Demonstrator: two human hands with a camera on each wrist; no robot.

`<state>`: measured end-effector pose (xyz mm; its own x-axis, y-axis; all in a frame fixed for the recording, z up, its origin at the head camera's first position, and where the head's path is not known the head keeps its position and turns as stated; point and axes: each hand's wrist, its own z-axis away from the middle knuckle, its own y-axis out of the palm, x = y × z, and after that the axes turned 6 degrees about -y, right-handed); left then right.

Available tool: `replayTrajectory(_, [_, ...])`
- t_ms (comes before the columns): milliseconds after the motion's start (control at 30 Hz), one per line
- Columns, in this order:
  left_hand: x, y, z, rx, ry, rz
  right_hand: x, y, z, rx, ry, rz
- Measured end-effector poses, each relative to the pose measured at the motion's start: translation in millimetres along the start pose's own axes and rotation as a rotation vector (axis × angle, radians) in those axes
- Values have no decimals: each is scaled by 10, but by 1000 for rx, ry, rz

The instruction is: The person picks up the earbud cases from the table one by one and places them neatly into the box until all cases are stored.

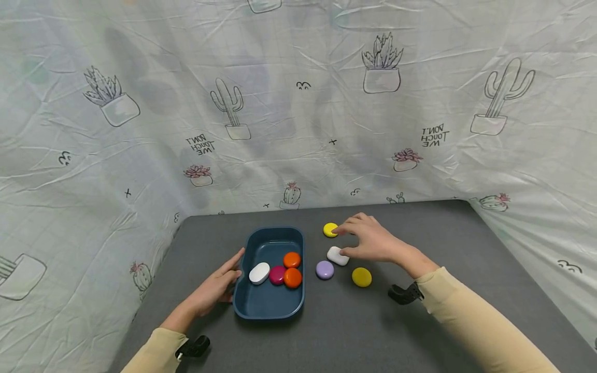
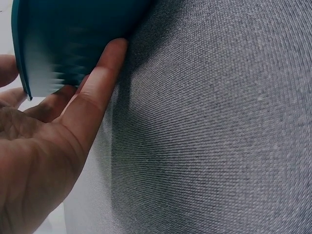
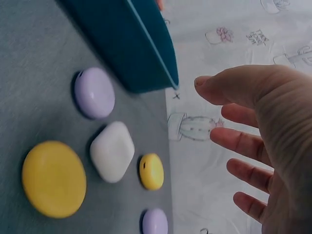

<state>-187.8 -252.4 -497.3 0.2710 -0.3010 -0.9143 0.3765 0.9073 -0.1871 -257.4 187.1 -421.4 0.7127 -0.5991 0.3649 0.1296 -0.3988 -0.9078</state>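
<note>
My left hand [image 1: 214,290] rests against the left side of a dark blue bin [image 1: 270,313]. In the left wrist view, its mostly straight fingers touch the bin's outer wall, with the thumb at the rim. My right hand [image 1: 373,241], fingers spread and bent slightly, hovers empty above several smooth rounded pieces. Below it lies a white piece [image 1: 337,256]. A small yellow piece [image 1: 330,230], a lilac piece [image 1: 324,270] and a larger yellow piece [image 1: 361,277] surround that one. The right wrist view shows a second lilac piece [image 3: 155,222], hidden in the head view.
Inside the bin lie a white oval piece [image 1: 259,273], a magenta piece [image 1: 277,275] and two orange pieces [image 1: 292,278]. Everything stands on a dark grey table [image 1: 336,331]. A pale curtain [image 1: 298,114] printed with cacti hangs behind it.
</note>
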Motion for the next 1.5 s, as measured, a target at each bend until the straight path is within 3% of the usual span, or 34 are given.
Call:
replayTrajectory(500, [-7,-10,6,10,4,0,-146,12,333,20,42,-32])
replayTrajectory(867, [6,-12,-10,4,11,-7,-266,271,585,80,64,-82])
replayTrajectory(1167, [4,-6,-13,10,15,1,-349,461,691,79,53,-86])
replayTrajectory(1500, [5,-10,-21,6,11,0,-441,526,715,105,57,-126])
